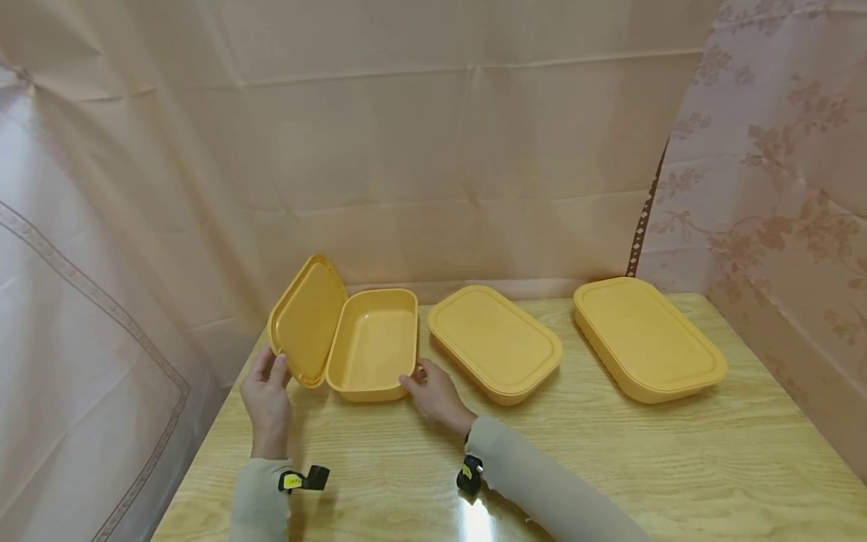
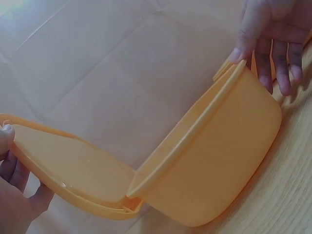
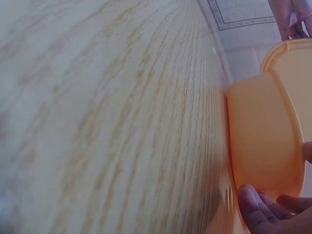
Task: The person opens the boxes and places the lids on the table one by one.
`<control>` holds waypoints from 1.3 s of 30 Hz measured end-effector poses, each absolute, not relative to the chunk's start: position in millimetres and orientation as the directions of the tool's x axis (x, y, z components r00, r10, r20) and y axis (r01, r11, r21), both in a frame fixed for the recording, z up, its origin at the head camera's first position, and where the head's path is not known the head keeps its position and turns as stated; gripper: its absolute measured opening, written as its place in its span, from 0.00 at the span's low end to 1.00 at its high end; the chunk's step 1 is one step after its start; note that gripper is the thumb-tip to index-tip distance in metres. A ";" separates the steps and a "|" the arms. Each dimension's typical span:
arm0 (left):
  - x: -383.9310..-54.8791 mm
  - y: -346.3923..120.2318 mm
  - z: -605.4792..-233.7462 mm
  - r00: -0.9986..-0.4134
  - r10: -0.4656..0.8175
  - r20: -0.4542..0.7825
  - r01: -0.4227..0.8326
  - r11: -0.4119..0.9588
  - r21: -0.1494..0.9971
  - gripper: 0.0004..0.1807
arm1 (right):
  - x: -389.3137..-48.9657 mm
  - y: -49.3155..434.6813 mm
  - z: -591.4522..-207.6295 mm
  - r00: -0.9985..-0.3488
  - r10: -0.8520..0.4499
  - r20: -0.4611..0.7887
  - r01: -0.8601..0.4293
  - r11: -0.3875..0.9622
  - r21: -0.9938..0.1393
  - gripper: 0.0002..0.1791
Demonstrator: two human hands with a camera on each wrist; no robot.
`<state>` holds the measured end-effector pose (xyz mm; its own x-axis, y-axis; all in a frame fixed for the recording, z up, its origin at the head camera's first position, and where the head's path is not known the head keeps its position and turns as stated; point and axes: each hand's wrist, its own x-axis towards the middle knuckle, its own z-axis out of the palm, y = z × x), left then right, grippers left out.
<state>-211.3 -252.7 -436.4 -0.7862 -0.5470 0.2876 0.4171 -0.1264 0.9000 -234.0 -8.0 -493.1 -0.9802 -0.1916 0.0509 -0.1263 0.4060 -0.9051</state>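
A yellow lidded food box point(image 1: 369, 394) stands on the table at the left, its inside bare. Its lid point(image 1: 308, 324) is swung up and leans outward to the left, joined to the box along the left side. My left hand point(image 1: 266, 403) pinches the lid's outer edge between thumb and fingers. At the near right corner of the box, my right hand point(image 1: 436, 393) holds the wall. The right thumb point(image 2: 237, 54) lies on the rim, and the other fingers point(image 3: 251, 202) are against the outside of the wall.
Two more yellow boxes with lids on, a middle one point(image 1: 497, 342) and a right one point(image 1: 650, 339), stand on the wood-grain table point(image 1: 609, 452). Behind them hangs a beige cloth point(image 1: 433, 150), and patterned cloth point(image 1: 792, 188) covers the right side.
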 end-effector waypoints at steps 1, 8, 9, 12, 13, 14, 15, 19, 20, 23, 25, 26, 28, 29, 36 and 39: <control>-211.4 -252.8 -436.9 -0.788 -0.546 0.285 0.414 -0.128 0.901 0.13 | -234.0 -8.0 -492.9 -0.980 -0.192 0.051 -0.127 0.407 -0.904 0.24; -210.5 -254.8 -443.2 -0.800 -0.554 0.231 0.366 -0.146 0.919 0.13 | -234.5 -8.0 -493.3 -0.982 -0.185 0.045 -0.121 0.419 -0.900 0.25; -210.0 -255.1 -444.2 -0.803 -0.553 0.222 0.357 -0.148 0.922 0.14 | -234.2 -7.9 -493.3 -0.982 -0.184 0.044 -0.119 0.420 -0.900 0.25; -208.8 -256.4 -446.9 -0.809 -0.551 0.205 0.339 -0.153 0.928 0.16 | -233.5 -8.1 -493.1 -0.983 -0.181 0.040 -0.115 0.424 -0.899 0.26; -208.4 -256.6 -447.5 -0.810 -0.550 0.204 0.335 -0.149 0.930 0.16 | -233.4 -8.0 -493.0 -0.983 -0.181 0.040 -0.114 0.422 -0.899 0.26; -208.2 -256.8 -448.2 -0.810 -0.549 0.203 0.333 -0.147 0.931 0.17 | -233.3 -8.0 -493.0 -0.982 -0.182 0.039 -0.113 0.419 -0.901 0.26; -208.1 -257.1 -448.9 -0.812 -0.548 0.203 0.330 -0.144 0.933 0.18 | -233.4 -7.9 -493.1 -0.982 -0.183 0.039 -0.113 0.418 -0.902 0.26; -208.1 -257.2 -451.6 -0.813 -0.548 0.198 0.322 -0.139 0.937 0.20 | -234.0 -7.9 -493.6 -0.980 -0.192 0.041 -0.118 0.413 -0.903 0.26; -208.1 -257.2 -452.3 -0.813 -0.548 0.195 0.321 -0.143 0.936 0.20 | -234.2 -7.9 -493.8 -0.980 -0.194 0.042 -0.121 0.417 -0.901 0.25; -208.6 -257.6 -455.0 -0.812 -0.552 0.192 0.312 -0.132 0.941 0.20 | -234.4 -8.0 -494.4 -0.979 -0.199 0.047 -0.130 0.426 -0.896 0.26; -208.8 -257.8 -456.4 -0.809 -0.556 0.189 0.305 -0.122 0.945 0.20 | -234.5 -8.1 -494.8 -0.978 -0.203 0.053 -0.138 0.431 -0.892 0.25; -208.9 -258.0 -457.1 -0.808 -0.558 0.188 0.301 -0.118 0.946 0.20 | -234.6 -8.1 -494.9 -0.977 -0.205 0.057 -0.143 0.432 -0.891 0.25; -208.9 -258.4 -457.6 -0.807 -0.561 0.187 0.282 -0.088 0.955 0.21 | -234.7 -8.1 -494.8 -0.977 -0.204 0.060 -0.145 0.433 -0.890 0.26; -208.9 -258.5 -457.4 -0.806 -0.562 0.187 0.273 -0.072 0.959 0.21 | -234.8 -8.2 -494.7 -0.977 -0.204 0.064 -0.148 0.434 -0.889 0.26; -205.7 -260.0 -457.1 -0.798 -0.557 0.230 0.240 0.058 0.969 0.21 | -235.1 -8.4 -492.9 -0.977 -0.202 0.068 -0.151 0.436 -0.887 0.27; -203.7 -261.2 -457.6 -0.794 -0.548 0.264 0.227 0.136 0.964 0.20 | -234.6 -8.4 -492.8 -0.976 -0.209 0.060 -0.147 0.431 -0.890 0.26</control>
